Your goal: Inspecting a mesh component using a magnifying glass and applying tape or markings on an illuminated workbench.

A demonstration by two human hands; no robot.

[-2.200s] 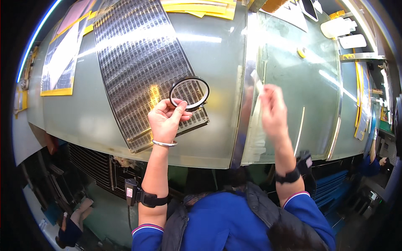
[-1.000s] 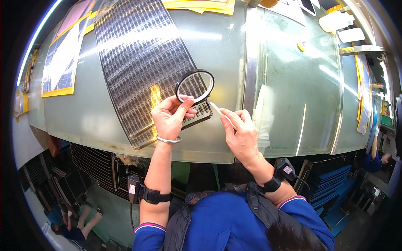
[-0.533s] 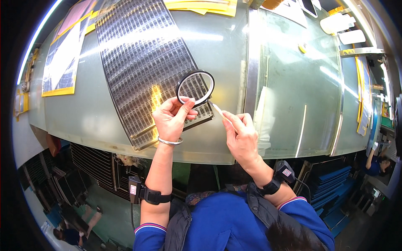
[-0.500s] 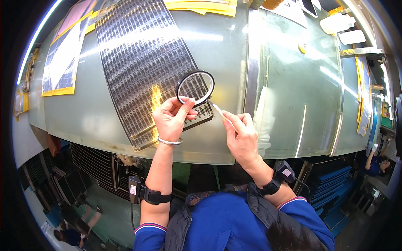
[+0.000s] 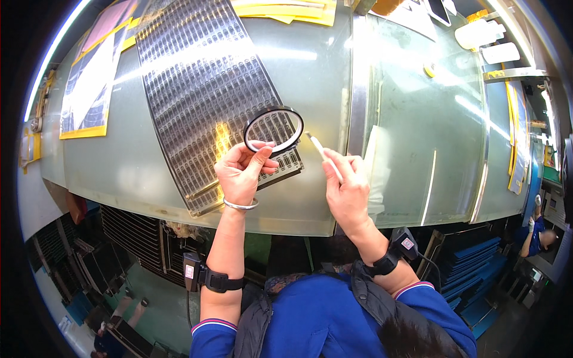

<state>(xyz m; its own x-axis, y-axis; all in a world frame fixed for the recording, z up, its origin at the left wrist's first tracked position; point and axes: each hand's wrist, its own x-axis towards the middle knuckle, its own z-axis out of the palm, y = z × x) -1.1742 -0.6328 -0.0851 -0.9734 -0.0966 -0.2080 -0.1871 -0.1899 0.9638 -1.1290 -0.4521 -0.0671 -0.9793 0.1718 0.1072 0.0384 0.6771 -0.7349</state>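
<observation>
My left hand (image 5: 240,173) is closed, pinching the lower rim of a narrow roll of black tape (image 5: 249,126) with a white core. The roll is tilted up over the near right corner of a long dark film sheet (image 5: 200,83) printed with rows of small patterns. To the right, my right hand (image 5: 347,190) grips a slim white pen-like tool (image 5: 320,146). Its small dark tip points up and left, just right of the roll and apart from it. What kind of tip it is, I cannot make out.
The sheet lies on a glassy worktop (image 5: 310,77) with a metal strip (image 5: 359,89) across it. Yellow-edged clear sleeves (image 5: 89,89) lie at the left, white bottles (image 5: 477,34) at the far right. A small yellow roll (image 5: 429,70) is nearby. Another person (image 5: 537,235) stands beyond the right end.
The tape roll has tipped and shifted slightly left with my left hand. My right hand has moved a little right, and the white tool's tip has risen away from the sheet's corner.
</observation>
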